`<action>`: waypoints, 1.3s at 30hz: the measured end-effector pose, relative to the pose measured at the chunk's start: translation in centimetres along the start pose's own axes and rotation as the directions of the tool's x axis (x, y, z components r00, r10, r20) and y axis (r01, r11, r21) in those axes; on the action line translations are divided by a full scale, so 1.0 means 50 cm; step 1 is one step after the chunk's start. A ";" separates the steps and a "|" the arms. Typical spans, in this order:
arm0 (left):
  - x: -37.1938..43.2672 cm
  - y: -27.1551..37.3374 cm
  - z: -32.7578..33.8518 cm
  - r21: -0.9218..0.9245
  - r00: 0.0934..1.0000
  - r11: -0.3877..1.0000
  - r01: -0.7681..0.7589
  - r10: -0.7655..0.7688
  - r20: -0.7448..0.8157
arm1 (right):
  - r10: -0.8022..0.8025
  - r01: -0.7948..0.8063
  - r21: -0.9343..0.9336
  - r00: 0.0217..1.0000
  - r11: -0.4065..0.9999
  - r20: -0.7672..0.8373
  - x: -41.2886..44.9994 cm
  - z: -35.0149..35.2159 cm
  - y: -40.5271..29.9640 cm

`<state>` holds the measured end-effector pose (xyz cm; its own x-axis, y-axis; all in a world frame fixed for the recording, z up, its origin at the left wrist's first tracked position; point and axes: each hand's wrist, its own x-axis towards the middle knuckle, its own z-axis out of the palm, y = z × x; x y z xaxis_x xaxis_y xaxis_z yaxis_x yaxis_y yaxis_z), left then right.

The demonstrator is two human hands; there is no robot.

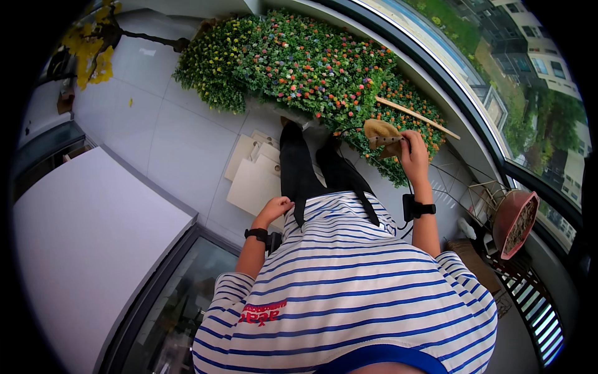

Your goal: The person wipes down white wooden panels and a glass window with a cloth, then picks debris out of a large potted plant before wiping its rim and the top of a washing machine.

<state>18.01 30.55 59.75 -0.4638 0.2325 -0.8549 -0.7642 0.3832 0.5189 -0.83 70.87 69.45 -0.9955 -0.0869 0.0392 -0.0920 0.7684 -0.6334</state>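
Note:
My right hand (415,152) is raised in front of me, pinching the edge of a crumpled tan cloth item (380,132). A row of dark dots, perhaps snaps or eyelets, runs along its band; its exact kind is unclear. Behind it spreads a bed of leafy plants with small coloured flowers (308,70). My left hand (275,209) hangs low by the hem of my striped shirt (355,271), beside my black trousers (296,163). Its fingers are curled, and whether they grip anything cannot be seen. Black devices are strapped to both wrists.
Pale boards (252,180) lie by my feet on the tiled floor (182,126). A wooden stick (418,118) rests across the flowers. To the right, a reddish planter (511,226) stands near a wire frame (481,196) and the window. A white panel (98,224) fills the left.

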 end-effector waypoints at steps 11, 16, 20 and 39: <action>-0.132 0.142 -0.047 0.088 0.955 0.996 -0.018 -0.009 0.296 | -0.029 0.029 0.043 0.999 0.999 -0.020 0.035 0.005 -0.011; -0.113 0.101 -0.034 0.089 0.957 0.996 0.024 -0.048 0.285 | -0.082 0.082 0.096 0.997 0.992 -0.007 0.057 -0.005 -0.014; -0.127 0.092 -0.029 0.169 0.993 0.984 -0.049 0.030 0.112 | -0.088 0.086 0.083 0.996 0.993 0.011 0.065 -0.006 0.013; -0.138 -0.083 -0.178 -0.032 0.946 0.978 0.204 -0.206 -0.249 | 0.133 -0.088 0.455 0.989 0.886 -0.068 0.171 0.074 -0.115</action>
<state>20.41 19.40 63.49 -0.3936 -0.0813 -0.9157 -0.8568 0.3934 0.3333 -8.75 63.38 70.56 -0.9982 0.0597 0.0072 0.0173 0.4000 -0.9163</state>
